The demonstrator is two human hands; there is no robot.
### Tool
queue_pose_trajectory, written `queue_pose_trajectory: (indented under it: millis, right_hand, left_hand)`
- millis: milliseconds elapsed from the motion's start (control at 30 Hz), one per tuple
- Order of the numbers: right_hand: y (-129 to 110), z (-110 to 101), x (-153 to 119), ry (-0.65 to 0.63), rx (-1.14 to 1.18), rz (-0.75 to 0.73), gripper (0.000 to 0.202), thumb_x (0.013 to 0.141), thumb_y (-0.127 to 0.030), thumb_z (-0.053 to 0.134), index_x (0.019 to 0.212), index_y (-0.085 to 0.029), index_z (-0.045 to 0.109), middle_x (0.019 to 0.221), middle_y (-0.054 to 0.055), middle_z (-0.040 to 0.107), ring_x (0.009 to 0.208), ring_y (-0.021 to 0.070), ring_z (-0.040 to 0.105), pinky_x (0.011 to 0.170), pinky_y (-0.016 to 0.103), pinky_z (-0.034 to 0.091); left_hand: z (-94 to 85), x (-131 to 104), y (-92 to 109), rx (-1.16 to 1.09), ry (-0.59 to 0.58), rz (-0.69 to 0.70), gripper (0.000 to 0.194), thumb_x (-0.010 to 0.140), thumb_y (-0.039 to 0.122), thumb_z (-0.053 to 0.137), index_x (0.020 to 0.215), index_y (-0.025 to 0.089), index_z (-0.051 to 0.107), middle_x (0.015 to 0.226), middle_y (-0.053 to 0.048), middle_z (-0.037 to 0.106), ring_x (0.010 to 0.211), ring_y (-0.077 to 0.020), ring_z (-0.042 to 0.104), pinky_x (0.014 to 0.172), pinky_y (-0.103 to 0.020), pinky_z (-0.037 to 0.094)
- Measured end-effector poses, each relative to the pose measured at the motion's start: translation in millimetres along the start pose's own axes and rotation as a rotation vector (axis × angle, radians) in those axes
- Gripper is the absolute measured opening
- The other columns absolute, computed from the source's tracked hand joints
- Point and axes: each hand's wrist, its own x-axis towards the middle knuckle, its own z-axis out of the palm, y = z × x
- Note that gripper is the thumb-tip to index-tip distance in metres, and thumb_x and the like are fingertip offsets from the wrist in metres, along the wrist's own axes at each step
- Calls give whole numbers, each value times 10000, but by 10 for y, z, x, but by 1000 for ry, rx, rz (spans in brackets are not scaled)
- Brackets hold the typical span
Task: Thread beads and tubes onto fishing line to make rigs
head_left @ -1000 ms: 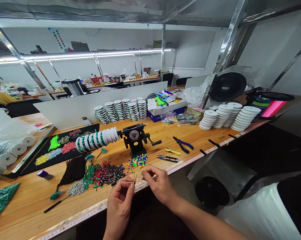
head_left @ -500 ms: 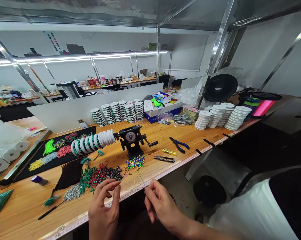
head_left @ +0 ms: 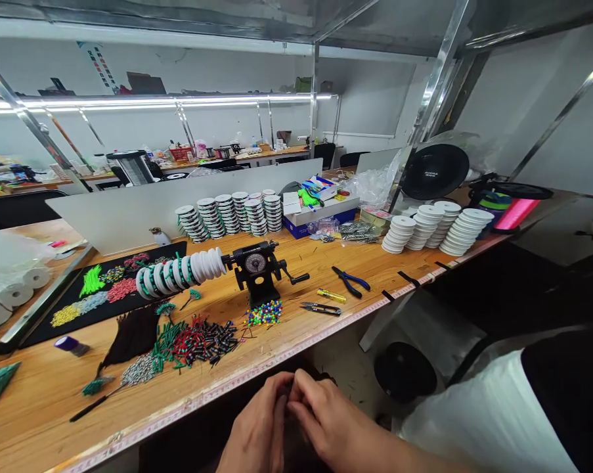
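Below the front edge of the wooden table [head_left: 326,328], my left hand [head_left: 259,424] and my right hand [head_left: 326,414] meet at their fingertips. Both hands have their fingers pressed together, and whatever sits between them is too small or hidden to make out. Beyond them on the table lie black, red and green small tubes [head_left: 197,343] and a pile of coloured beads [head_left: 264,313]. A black winding device [head_left: 257,272] with a crank stands behind the beads, white spools [head_left: 178,272] lined up on its shaft.
Pliers [head_left: 350,282], a yellow tube [head_left: 331,295] and thread snips [head_left: 320,308] lie right of the device. Stacked white spools [head_left: 466,231] stand at the right, green-wound spools [head_left: 227,215] at the back. A person in white [head_left: 463,414] is at the lower right.
My left hand has moved right and its fingers have closed against my right hand. The thin strand seen at my right fingertips no longer shows. The view has shifted slightly.
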Motion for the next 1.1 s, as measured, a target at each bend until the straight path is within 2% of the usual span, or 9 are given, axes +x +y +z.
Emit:
queue_pose_trajectory:
  millis: [100, 233, 367, 500, 667, 767, 833, 1000, 1100]
  right_hand:
    - [-36, -62, 14, -80, -147, -16, 98, 930, -137, 538, 865, -211, 533, 846, 72, 678, 779, 236, 630, 641, 282, 380]
    - [-125, -198, 80, -193, -159, -89, 175, 870, -109, 617, 772, -211, 513, 699, -6, 597, 640, 167, 542, 576, 256, 319]
    - [-82, -311, 233, -453, 219, -30, 149, 868, -168, 649, 773, -202, 539, 633, -67, 493, 547, 94, 414, 488, 194, 272]
    - [40, -254, 345, -644, 726, 105, 420, 818, -529, 755, 772, -164, 554, 634, -76, 455, 526, 65, 329, 464, 184, 238]
    - [20, 39, 307, -473, 1192, 181, 570, 722, -628, 825, 692, -142, 529, 668, -33, 514, 569, 65, 408, 550, 202, 286]
    - [-26, 169, 288, -323, 1325, 247, 577, 688, -625, 851, 685, -158, 513, 623, -42, 506, 533, 69, 404, 546, 212, 295]
    - [-34, 173, 302, -258, 1288, 258, 576, 679, -627, 855, 683, -155, 526, 612, -49, 501, 526, 66, 388, 540, 212, 284]
    - [3, 7, 356, -327, 1059, 183, 573, 690, -654, 829, 708, -135, 586, 626, -52, 496, 559, 64, 344, 544, 216, 229]
    - [-16, -21, 342, -264, 1022, 175, 546, 664, -592, 877, 701, -137, 579, 613, -51, 504, 554, 64, 328, 541, 219, 214]
  left_hand:
    - [-59, -50, -26, 116, -91, 12, 211, 888, 106, 486, 911, 258, 630, 756, -22, 720, 609, -180, 711, 573, -219, 561]
    - [-246, -36, 42, 186, -215, -41, 176, 830, 122, 521, 708, 242, 566, 595, 4, 631, 439, -152, 583, 436, -224, 437]
    - [-498, 117, 237, -10, -456, -225, 186, 862, 193, 531, 701, 221, 619, 621, 1, 655, 525, -145, 566, 497, -205, 417]
    - [-603, 141, 271, -266, -403, -461, 280, 905, 404, 570, 752, 188, 658, 710, -23, 657, 662, -164, 570, 609, -204, 443]
    - [-448, -22, 148, -775, -199, -666, 395, 817, 569, 689, 754, 182, 638, 666, 7, 543, 606, -125, 432, 555, -193, 380]
    - [-354, -63, 119, -915, -128, -731, 423, 774, 584, 736, 737, 176, 630, 618, 32, 469, 566, -103, 356, 529, -183, 333]
    - [-329, -59, 106, -882, -113, -731, 435, 776, 597, 728, 741, 176, 620, 622, 33, 462, 574, -106, 361, 541, -186, 342]
    - [-367, -44, 47, -581, -141, -632, 437, 858, 595, 621, 757, 171, 655, 691, -17, 571, 649, -151, 472, 603, -211, 414]
    - [-388, -88, 30, -457, -126, -561, 404, 891, 551, 588, 761, 180, 684, 707, -35, 622, 676, -177, 543, 635, -219, 445]
